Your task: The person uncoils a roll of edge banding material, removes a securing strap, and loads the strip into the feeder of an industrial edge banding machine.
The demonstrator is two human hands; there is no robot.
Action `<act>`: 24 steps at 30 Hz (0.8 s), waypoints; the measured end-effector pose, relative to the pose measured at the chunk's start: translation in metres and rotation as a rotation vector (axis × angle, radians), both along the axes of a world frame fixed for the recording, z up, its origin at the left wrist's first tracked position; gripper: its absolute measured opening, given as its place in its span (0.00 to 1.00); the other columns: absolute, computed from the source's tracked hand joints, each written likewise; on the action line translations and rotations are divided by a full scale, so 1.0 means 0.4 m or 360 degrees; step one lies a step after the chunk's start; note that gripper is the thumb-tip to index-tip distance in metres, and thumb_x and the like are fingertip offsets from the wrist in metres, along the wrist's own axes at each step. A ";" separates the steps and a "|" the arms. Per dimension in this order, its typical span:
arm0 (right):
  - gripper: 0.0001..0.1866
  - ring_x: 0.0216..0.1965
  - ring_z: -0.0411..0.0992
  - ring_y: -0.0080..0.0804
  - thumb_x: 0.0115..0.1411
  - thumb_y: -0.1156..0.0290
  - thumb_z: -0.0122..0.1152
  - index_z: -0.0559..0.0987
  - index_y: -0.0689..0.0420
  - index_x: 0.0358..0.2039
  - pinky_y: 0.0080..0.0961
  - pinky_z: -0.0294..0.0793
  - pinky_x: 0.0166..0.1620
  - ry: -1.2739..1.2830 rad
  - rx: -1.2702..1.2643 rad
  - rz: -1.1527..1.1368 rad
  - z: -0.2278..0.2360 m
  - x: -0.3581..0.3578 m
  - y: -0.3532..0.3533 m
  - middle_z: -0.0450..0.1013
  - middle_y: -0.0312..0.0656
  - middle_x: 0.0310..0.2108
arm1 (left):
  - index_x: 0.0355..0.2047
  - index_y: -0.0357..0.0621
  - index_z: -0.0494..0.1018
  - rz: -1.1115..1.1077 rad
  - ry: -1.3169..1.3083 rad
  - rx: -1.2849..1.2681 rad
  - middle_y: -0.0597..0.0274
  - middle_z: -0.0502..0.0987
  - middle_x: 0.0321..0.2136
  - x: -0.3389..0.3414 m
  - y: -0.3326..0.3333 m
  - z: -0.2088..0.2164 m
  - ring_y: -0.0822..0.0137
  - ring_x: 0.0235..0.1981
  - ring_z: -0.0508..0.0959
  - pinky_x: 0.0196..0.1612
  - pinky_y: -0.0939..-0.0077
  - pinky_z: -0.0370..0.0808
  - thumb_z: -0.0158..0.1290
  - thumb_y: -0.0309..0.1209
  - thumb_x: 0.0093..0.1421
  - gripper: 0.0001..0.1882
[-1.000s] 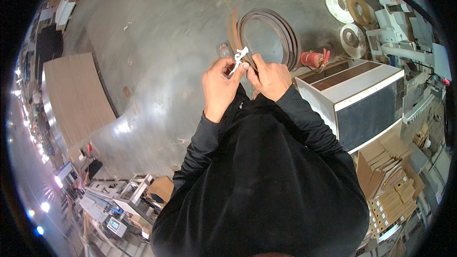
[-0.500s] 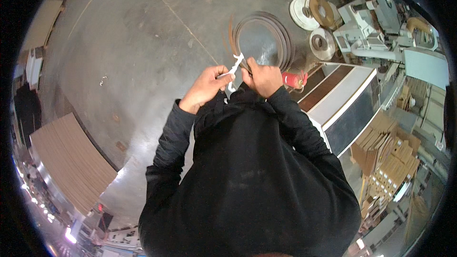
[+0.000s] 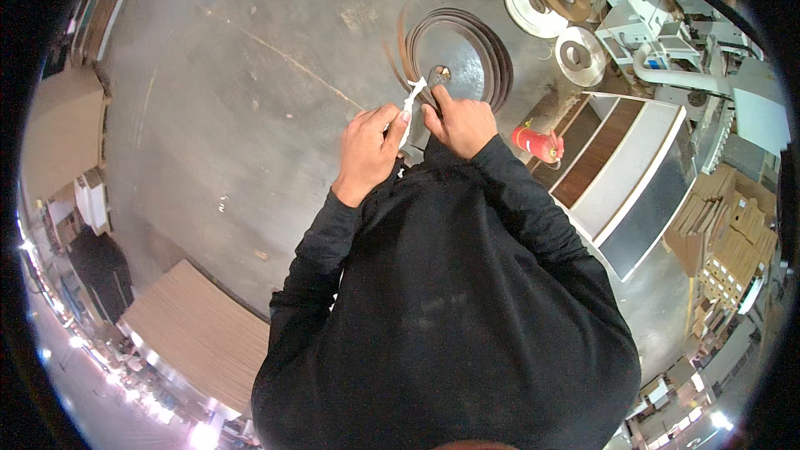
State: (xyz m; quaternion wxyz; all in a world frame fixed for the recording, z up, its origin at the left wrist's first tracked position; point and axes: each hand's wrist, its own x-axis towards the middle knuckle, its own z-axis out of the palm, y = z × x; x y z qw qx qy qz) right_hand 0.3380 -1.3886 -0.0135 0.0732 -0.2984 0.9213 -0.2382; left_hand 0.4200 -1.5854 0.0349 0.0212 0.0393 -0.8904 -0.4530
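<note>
Worker's left hand [image 3: 367, 150] pinches one white strip [image 3: 409, 105]; right hand [image 3: 461, 125] curled, its hold hidden, cannot tell. Strip lies between hands, its upper end against one brown coil [image 3: 502, 67] just beyond. Rightward: one red extinguisher [image 3: 536, 144], at least three reels [image 3: 592, 58]. Cardboard stack [image 3: 742, 233]: markings too small to read.

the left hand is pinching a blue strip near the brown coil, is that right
The colour is wrong: the left hand is pinching a white strip near the brown coil, not a blue one, as the head view shows.
</note>
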 end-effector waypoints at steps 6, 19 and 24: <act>0.18 0.23 0.77 0.62 0.70 0.53 0.57 0.73 0.54 0.47 0.59 0.75 0.29 -0.0278 -0.0302 -0.0052 -0.022 -0.293 -0.044 0.76 0.54 0.18 | 0.29 0.37 0.71 -0.0003 -0.0158 0.0229 0.48 0.74 0.22 -0.311 0.000 0.057 0.46 0.25 0.74 0.32 0.59 0.70 0.52 0.38 0.74 0.18; 0.24 0.29 0.78 0.65 0.70 0.51 0.56 0.70 0.59 0.52 0.61 0.75 0.34 -0.0399 -0.0238 -0.0030 -0.001 -0.769 -0.114 0.78 0.58 0.23 | 0.27 0.37 0.73 -0.0168 -0.0212 0.0447 0.62 0.74 0.21 -0.744 -0.005 0.135 0.74 0.23 0.73 0.29 0.74 0.69 0.52 0.38 0.75 0.21; 0.24 0.29 0.79 0.65 0.70 0.50 0.55 0.70 0.58 0.52 0.61 0.75 0.34 -0.0439 -0.0191 -0.0035 0.001 -0.949 -0.128 0.79 0.58 0.25 | 0.34 0.36 0.75 -0.0509 -0.0409 0.0905 0.61 0.78 0.26 -0.967 -0.089 0.125 0.68 0.27 0.77 0.34 0.70 0.74 0.48 0.45 0.77 0.23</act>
